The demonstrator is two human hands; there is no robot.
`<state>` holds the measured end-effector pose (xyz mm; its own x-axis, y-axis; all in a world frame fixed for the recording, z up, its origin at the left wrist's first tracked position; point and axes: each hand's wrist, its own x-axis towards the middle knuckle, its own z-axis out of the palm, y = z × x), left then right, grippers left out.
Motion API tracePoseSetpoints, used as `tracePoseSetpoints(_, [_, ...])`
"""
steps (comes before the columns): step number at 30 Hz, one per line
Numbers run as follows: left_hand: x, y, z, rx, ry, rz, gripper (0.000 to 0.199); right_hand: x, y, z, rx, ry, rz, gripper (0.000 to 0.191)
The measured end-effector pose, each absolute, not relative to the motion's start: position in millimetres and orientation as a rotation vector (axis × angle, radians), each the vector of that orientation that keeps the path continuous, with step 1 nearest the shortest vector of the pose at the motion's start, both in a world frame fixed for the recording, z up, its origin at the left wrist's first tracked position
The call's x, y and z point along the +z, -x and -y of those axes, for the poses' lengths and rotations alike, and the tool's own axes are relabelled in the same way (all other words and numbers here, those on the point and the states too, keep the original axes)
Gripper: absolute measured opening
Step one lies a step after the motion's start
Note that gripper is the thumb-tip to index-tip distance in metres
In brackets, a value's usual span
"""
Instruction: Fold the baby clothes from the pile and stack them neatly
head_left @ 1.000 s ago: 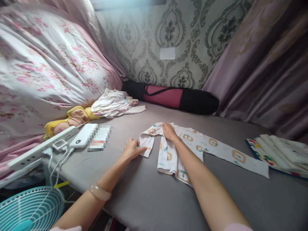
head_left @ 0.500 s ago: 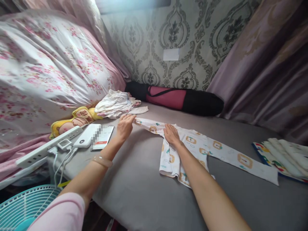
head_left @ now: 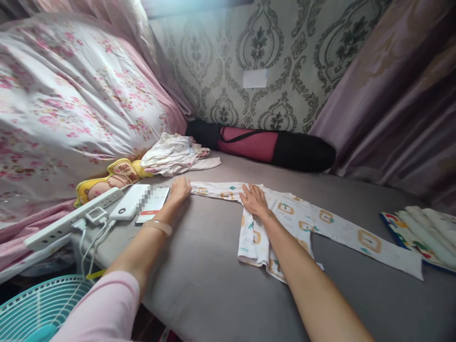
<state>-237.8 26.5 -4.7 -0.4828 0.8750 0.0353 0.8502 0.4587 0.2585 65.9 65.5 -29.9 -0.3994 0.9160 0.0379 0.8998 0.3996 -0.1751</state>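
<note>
A white long-sleeved child's shirt with orange and green animal prints lies spread on the grey bed sheet. My left hand is closed around the cuff end of its left-lying sleeve, pulling it out straight. Flat on the shirt near that sleeve's shoulder rests my right hand, its fingers stretched out. The other sleeve reaches out to the right, and my right forearm hides part of the shirt's body.
A crumpled heap of white clothes and a yellow plush pillow lie at the back left. Nearer are a phone, a power bank, a power strip and a fan. Folded cloths lie right; a long bag lies behind.
My left hand has moved down and to the left with the cuff, so the sleeve lies straighter. My right hand stays on the shirt, its fingers slightly more spread.
</note>
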Motion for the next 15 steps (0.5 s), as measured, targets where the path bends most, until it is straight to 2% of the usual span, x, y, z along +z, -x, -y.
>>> tracePoseSetpoints(4, [4,233,-38,0.326,-1.325,-2.586,0.05,-28,-65,-67,0.201,1.682,2.541,0.058])
tracePoseSetpoints(10, [3,232,-51,0.442,-1.265,-2.531,0.032,-23,-64,-68,0.266,1.73,2.57,0.059])
tracePoseSetpoints(15, [1,224,-54,0.586,-1.297,-2.599,0.036,-21,-63,-68,0.283,1.731,2.552,0.061])
